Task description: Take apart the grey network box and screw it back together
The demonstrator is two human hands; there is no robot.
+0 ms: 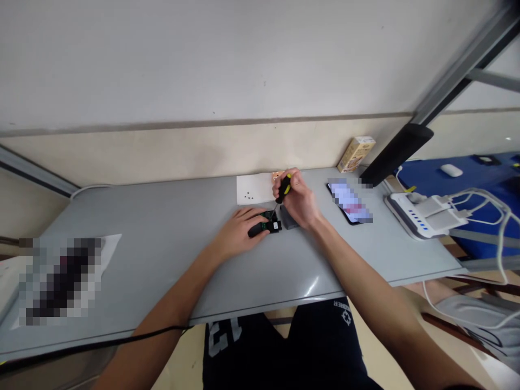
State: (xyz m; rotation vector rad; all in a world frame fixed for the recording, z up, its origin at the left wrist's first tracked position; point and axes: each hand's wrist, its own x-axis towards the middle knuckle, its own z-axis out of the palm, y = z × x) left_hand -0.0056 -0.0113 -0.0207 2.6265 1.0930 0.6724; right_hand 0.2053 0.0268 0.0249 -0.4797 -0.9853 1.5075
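Note:
My right hand [301, 201] is wrapped round the black and yellow handle of a screwdriver [284, 188]. Its thin shaft points down at a small black electronic device with a green circuit board [274, 225], and the tip seems to meet the board. My left hand [246, 232] grips this device against the table, thumb and fingers at its left end. Under my right wrist lies a dark grey flat piece [288, 218], partly hidden. Just behind, several small dark screws lie on a white sheet of paper [260, 192].
A phone [350, 201] lies to the right, near a carton [356, 154] and a black padded post [398, 154]. Further right is a power strip [422, 215] with plugs and white cables. A blurred dark item on white paper [109, 246] is at left. Another person's leg [479, 319] shows at lower right.

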